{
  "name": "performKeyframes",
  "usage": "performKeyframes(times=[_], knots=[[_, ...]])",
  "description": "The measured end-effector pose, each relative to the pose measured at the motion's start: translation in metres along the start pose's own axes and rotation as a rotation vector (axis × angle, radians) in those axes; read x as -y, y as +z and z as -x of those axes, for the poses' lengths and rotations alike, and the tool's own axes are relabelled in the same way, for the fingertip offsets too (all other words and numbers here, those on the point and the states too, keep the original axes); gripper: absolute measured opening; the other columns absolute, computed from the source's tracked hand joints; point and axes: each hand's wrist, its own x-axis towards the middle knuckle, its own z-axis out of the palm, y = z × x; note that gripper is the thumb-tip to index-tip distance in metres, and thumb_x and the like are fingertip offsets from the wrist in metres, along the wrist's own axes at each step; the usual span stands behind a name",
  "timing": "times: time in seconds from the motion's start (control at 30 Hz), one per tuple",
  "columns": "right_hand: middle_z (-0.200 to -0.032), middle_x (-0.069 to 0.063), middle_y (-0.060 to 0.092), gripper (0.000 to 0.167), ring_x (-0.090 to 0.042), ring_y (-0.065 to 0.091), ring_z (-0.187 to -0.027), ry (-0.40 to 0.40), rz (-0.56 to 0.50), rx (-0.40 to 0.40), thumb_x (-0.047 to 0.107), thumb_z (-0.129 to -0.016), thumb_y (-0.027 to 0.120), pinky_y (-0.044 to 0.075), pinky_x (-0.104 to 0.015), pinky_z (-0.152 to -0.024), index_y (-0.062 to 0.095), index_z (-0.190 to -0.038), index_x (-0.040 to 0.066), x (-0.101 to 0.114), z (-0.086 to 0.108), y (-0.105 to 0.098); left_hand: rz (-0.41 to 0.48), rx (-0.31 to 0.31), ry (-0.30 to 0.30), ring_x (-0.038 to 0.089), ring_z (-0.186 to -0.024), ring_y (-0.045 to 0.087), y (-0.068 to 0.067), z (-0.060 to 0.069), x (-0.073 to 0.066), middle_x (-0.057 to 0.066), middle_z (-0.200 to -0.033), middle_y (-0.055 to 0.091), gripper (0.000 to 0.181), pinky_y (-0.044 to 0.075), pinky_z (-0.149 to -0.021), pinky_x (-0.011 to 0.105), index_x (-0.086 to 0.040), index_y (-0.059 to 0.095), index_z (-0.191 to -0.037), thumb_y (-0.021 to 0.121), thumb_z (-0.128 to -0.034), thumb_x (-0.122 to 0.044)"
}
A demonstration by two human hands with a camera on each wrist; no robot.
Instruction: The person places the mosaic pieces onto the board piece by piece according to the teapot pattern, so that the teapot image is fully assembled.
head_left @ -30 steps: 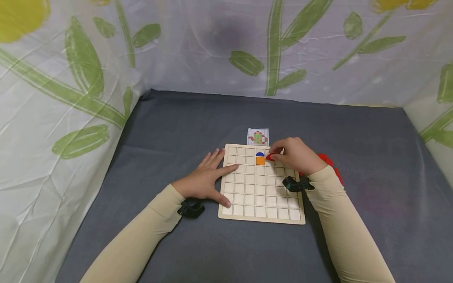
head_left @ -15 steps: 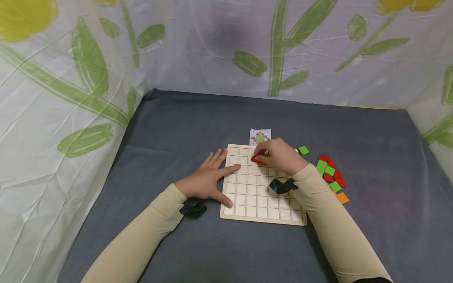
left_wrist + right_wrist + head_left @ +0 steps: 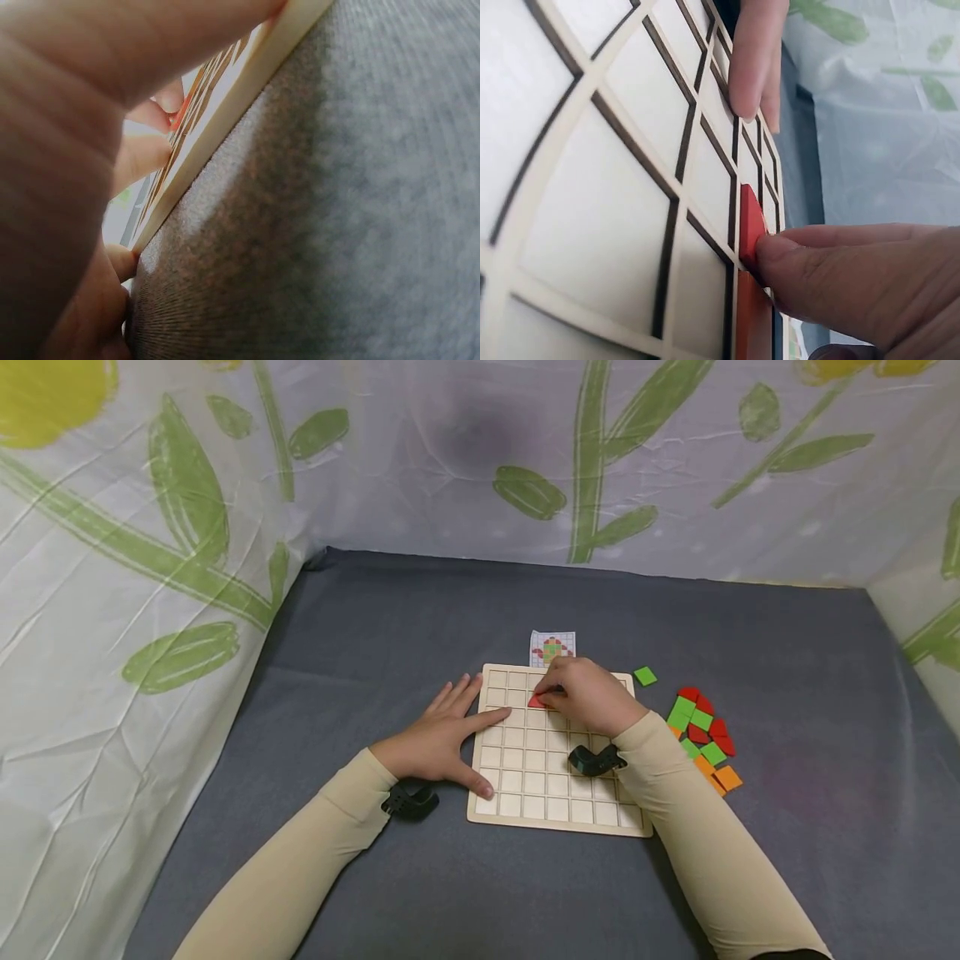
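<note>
A wooden grid board (image 3: 532,782) lies on the dark cloth. Fingers spread, my left hand (image 3: 435,743) rests along its left edge, thumb and index finger reaching over the squares. My right hand (image 3: 588,693) is over the board's upper part and pinches a red piece (image 3: 535,702) with one curved side between thumb and finger. In the right wrist view the red piece stands tilted at a cell, beside an orange tile (image 3: 754,322) set in the grid. From the head view, my right hand hides the orange tile and the blue piece seen earlier.
Behind the board lies a small printed card (image 3: 552,646) with a coloured grid pattern. To the right is a loose pile of red, green and orange pieces (image 3: 701,722), with a single green tile (image 3: 645,676) apart from it. A patterned curtain (image 3: 420,468) hangs behind the table.
My right hand has carried the red piece leftward, from the right side of the orange tile to its left. The piles on the right have come into view. My left hand stays put.
</note>
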Motion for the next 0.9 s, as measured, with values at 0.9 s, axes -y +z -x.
performKeyframes(times=[0.9], knots=[[-0.099,-0.009,0.076,0.014,-0.025,0.069,-0.089,0.166,0.098,-0.049,0.001,-0.094,0.075,0.059,-0.044,-0.079,0.081,-0.107,0.003,-0.025,0.073,-0.036,0.012,-0.003,-0.005,0.028,-0.161,-0.019,0.001,-0.002,0.0,0.011,-0.176,-0.013,0.122,-0.01,-0.129,0.051,-0.031,0.031,-0.167,0.09,-0.0671,-0.07]])
